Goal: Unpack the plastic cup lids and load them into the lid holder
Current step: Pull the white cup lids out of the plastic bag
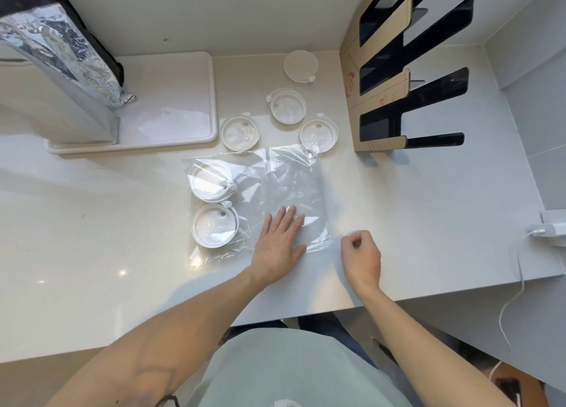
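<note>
A clear plastic bag lies flat on the counter. Inside its left part sit two stacks of white lids: one further back, one nearer. Loose lids lie beyond the bag: one at the back, one clear, one on the left, one on the right touching the bag's far corner. The black lid holder with cardboard backing stands at the right rear. My left hand rests flat, fingers spread, on the bag's near right part. My right hand is curled closed just right of the bag, empty.
A white tray lies at the back left, with a foil-lined bag standing over it. A white charger and cable sit at the counter's right edge. The counter's front edge runs close under my forearms.
</note>
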